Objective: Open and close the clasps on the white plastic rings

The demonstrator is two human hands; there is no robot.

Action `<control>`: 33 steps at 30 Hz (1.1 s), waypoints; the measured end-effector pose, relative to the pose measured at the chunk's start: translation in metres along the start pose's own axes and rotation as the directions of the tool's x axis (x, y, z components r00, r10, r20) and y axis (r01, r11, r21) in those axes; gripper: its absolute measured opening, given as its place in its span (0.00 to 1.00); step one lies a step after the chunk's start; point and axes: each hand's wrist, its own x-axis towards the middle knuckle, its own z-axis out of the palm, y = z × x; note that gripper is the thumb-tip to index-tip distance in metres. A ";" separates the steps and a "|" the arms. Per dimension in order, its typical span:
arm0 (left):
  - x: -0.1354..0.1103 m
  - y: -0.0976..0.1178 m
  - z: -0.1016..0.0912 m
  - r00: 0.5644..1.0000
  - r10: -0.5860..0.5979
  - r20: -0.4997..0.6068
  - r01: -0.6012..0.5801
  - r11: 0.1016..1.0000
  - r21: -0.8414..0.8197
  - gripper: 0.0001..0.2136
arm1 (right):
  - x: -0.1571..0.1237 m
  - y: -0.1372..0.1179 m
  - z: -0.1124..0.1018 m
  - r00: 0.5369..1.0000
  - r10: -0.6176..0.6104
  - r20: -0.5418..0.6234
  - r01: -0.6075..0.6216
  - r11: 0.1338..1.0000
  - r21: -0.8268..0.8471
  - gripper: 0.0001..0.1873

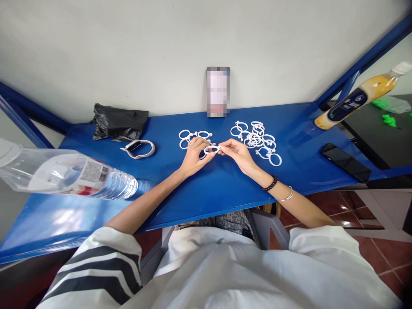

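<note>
Between both hands, a little above the blue table (206, 189), is a white plastic ring (211, 149) with a small knob at its right side. My left hand (195, 155) pinches the ring's left and lower edge between thumb and fingers. The fingertips of my right hand (237, 153) close on the knob end. Partly hidden behind my left hand lies a small group of white rings (184, 134). To the right of my right hand, a larger heap of similar rings (254, 138) lies loose and overlapping.
A phone (218, 92) leans upright against the wall. On the left are a black plastic bag (119, 122), a smartwatch (139, 148) and a large water bottle (86, 174). On the right stand a yellow drink bottle (357, 98) and, lying flat, a dark phone (346, 162).
</note>
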 end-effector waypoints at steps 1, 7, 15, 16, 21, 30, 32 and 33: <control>0.000 -0.001 0.000 1.000 -0.004 -0.002 0.004 1.000 -0.001 0.20 | 0.000 0.000 0.000 1.000 0.013 0.003 -0.013 1.000 0.012 0.16; -0.001 -0.005 0.001 1.000 -0.014 0.023 0.015 1.000 -0.012 0.20 | 0.001 -0.001 -0.001 0.988 0.133 0.079 -0.141 0.985 0.101 0.16; 0.000 -0.005 0.002 0.999 -0.001 0.041 0.002 1.000 -0.017 0.23 | 0.002 -0.001 -0.001 0.977 0.188 0.098 -0.203 0.964 0.174 0.16; 0.000 -0.005 0.002 0.999 -0.005 0.043 0.006 1.000 -0.018 0.24 | 0.002 -0.001 -0.001 0.978 0.187 0.096 -0.201 0.965 0.170 0.16; 0.000 -0.005 0.003 0.997 -0.027 0.077 0.028 1.000 -0.008 0.25 | 0.002 -0.001 -0.001 0.986 0.149 0.080 -0.159 0.977 0.142 0.14; 0.000 -0.008 0.003 0.996 -0.019 0.092 0.019 1.000 -0.003 0.21 | 0.003 0.002 -0.005 0.990 0.111 0.085 -0.121 0.985 0.122 0.14; 0.000 -0.008 0.003 0.995 -0.014 0.099 0.014 1.000 0.002 0.21 | 0.003 0.002 -0.006 0.990 0.110 0.087 -0.120 0.985 0.121 0.14; 0.000 -0.007 0.003 0.995 -0.009 0.100 0.008 1.000 0.002 0.20 | 0.003 0.002 -0.006 0.990 0.111 0.088 -0.121 0.986 0.116 0.14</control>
